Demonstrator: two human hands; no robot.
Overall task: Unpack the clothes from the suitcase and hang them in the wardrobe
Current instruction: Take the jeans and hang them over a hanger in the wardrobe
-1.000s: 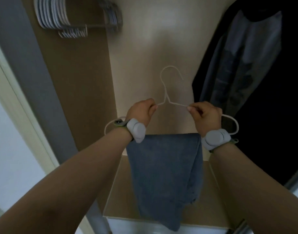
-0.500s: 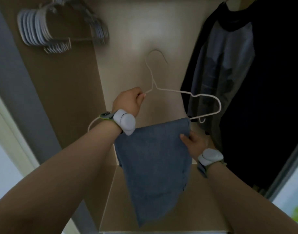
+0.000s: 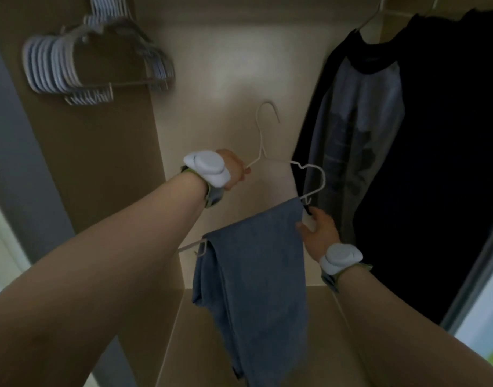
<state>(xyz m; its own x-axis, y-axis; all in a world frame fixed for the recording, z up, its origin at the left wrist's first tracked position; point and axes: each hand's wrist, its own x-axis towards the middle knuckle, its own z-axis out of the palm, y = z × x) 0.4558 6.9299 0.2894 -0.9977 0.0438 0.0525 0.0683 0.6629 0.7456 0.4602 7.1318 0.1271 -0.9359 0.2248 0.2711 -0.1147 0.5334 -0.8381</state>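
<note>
A pair of blue jeans [image 3: 256, 277] hangs folded over the bottom bar of a white wire hanger [image 3: 309, 170], which is tilted with its right end higher. My left hand [image 3: 235, 170] grips the hanger's left shoulder just below the hook. My right hand [image 3: 319, 229] is at the jeans' upper right corner by the hanger's right end, fingers on the cloth edge. The hook points up inside the wardrobe [image 3: 228, 74], hooked on nothing.
A bunch of several white empty hangers [image 3: 72, 68] hangs at the upper left. A grey and black raglan shirt [image 3: 362, 129] and dark clothes [image 3: 446, 152] hang at the right. A beige shelf [image 3: 184, 331] lies below the jeans.
My right hand left the hanger's right shoulder and dropped to the jeans' right edge. The hanger tilted and rose, and the view tipped upward.
</note>
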